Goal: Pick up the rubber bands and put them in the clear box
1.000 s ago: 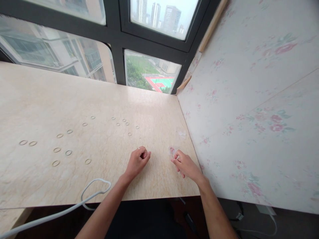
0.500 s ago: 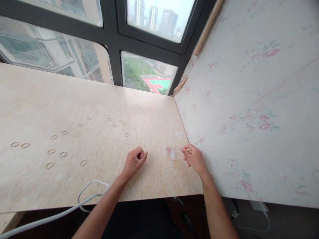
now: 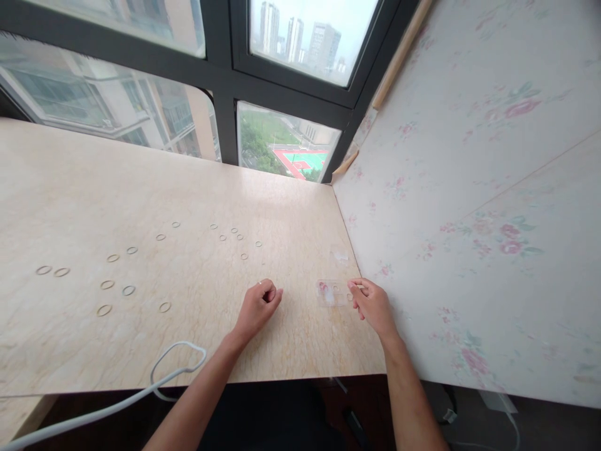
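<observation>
A small clear plastic box with compartments lies on the tabletop near the wall. Something pink and a few small rings show inside it. My right hand is over the box's right end, thumb and forefinger pinched together; what sits between the fingertips is too small to make out. Just below those fingertips a small ring shows at the box. My left hand rests on the table, curled into a loose fist left of the box, its inside hidden. Several thin rings lie scattered to the left.
A clear plastic piece lies behind the box by the flowered wall. A white cable loops over the table's front left edge. Dark-framed windows border the marble-patterned tabletop at the back.
My view has turned slightly, so everything sits a little further right. My right hand's fingertips have shifted slightly at the box's right end, where a ring now shows. My left hand stays curled.
</observation>
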